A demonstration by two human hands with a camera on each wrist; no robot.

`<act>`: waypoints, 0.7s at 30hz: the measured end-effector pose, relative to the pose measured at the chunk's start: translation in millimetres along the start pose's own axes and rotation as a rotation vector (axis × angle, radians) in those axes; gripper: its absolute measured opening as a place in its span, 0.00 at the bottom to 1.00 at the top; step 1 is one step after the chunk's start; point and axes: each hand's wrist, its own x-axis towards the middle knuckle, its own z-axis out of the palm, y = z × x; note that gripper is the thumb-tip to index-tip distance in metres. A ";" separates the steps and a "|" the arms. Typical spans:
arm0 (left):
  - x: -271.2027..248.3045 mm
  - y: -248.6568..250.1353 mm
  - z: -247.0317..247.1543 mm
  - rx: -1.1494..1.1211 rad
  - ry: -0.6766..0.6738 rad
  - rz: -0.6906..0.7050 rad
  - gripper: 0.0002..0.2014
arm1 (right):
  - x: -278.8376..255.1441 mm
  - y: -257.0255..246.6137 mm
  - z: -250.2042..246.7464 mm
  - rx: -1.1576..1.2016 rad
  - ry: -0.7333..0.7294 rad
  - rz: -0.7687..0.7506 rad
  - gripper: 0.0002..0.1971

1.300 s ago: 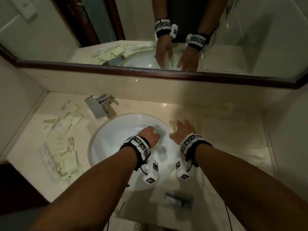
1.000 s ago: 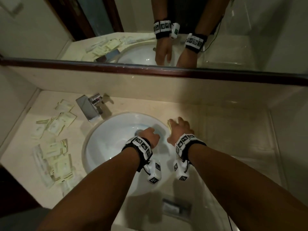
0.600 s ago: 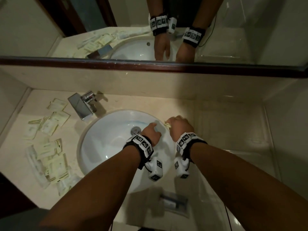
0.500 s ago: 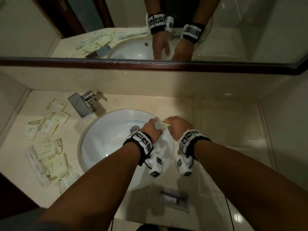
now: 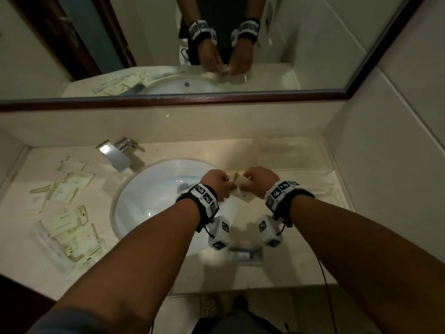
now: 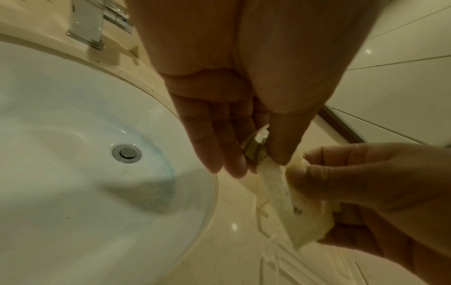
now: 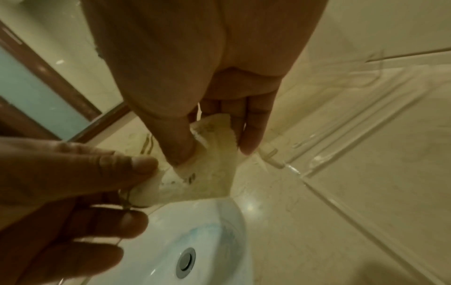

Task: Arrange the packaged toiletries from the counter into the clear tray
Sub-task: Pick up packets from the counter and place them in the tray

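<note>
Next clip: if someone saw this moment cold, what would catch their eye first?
Both hands meet above the right rim of the white sink: the left hand and the right hand each pinch the same pale packet. Next, the scatter of similar packets on the counter left of the basin, below the chrome faucet. The clear tray lies on the counter to the right, almost invisible.

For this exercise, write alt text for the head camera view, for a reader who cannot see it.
Both hands, left hand and right hand, hold one pale packet together above the right edge of a white sink. More packets lie scattered on the counter left of the sink, near a chrome tap; a mirror reflects the hands.
</note>
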 end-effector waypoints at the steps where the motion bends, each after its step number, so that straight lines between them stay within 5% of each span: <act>1: -7.4 2.8 2.7 0.017 -0.014 0.006 0.13 | -8.4 4.6 -0.3 0.030 0.019 0.021 0.09; 9: -46.0 14.7 31.8 0.046 -0.061 0.063 0.17 | -64.4 43.3 0.7 0.607 0.001 0.263 0.25; 12: -52.1 21.4 43.5 0.001 -0.062 0.060 0.19 | -76.0 58.8 -2.8 0.763 -0.005 0.337 0.23; 17: -46.2 39.4 75.4 -0.053 -0.108 0.028 0.19 | -77.1 98.2 -10.4 0.639 0.106 0.393 0.07; 21: -40.2 52.4 97.9 0.045 -0.165 -0.009 0.07 | -72.5 142.3 -18.8 0.484 0.118 0.413 0.05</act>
